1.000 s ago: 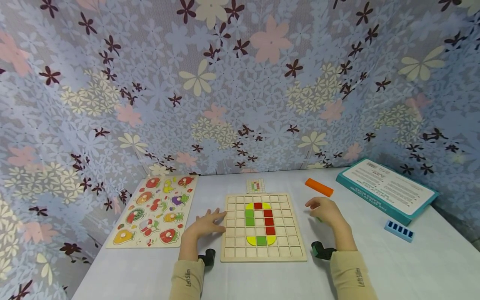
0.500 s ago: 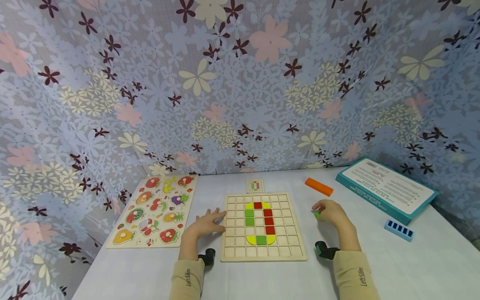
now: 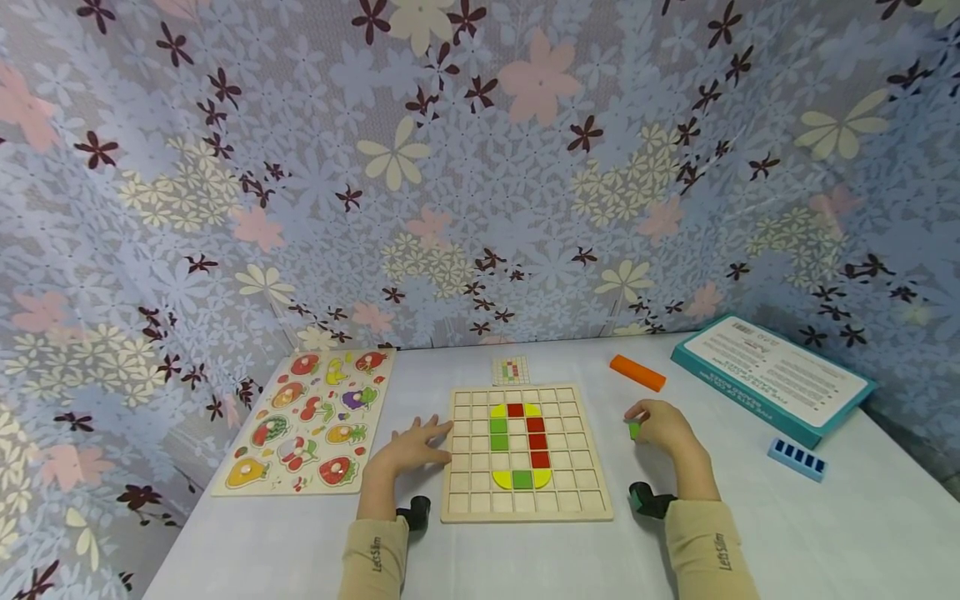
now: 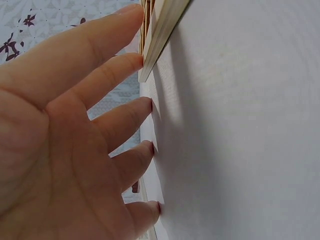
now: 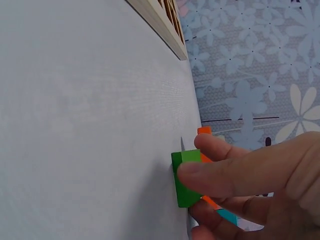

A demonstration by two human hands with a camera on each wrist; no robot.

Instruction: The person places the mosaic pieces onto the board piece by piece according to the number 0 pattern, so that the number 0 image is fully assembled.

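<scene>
A square wooden grid board (image 3: 579, 481) lies on the table with red, green and yellow tiles set in a ring in its cells. My left hand (image 3: 405, 452) rests beside it, fingers spread and nearly straight. In the left wrist view the thumb (image 4: 95, 42) and index fingertip are at the board's edge, while the other fingertips touch the tablecloth. To the board's right, my right hand (image 3: 664, 431) pinches a small green block (image 5: 186, 195) between thumb and fingers, low over the white cloth. The thumb covers part of the block. Whether the block touches the cloth I cannot tell.
Behind the board lies a small pattern card (image 3: 512, 372). A fruit puzzle board (image 3: 307, 429) lies at left. Beyond my right hand are an orange bar (image 3: 637, 372), a teal box (image 3: 776, 379) and a blue slotted piece (image 3: 797, 459). A floral cloth (image 3: 480, 208) hangs behind.
My right hand has shifted slightly right, away from the board, and more of the green block now shows at its fingertips. The left hand and the tiles have stayed put.
</scene>
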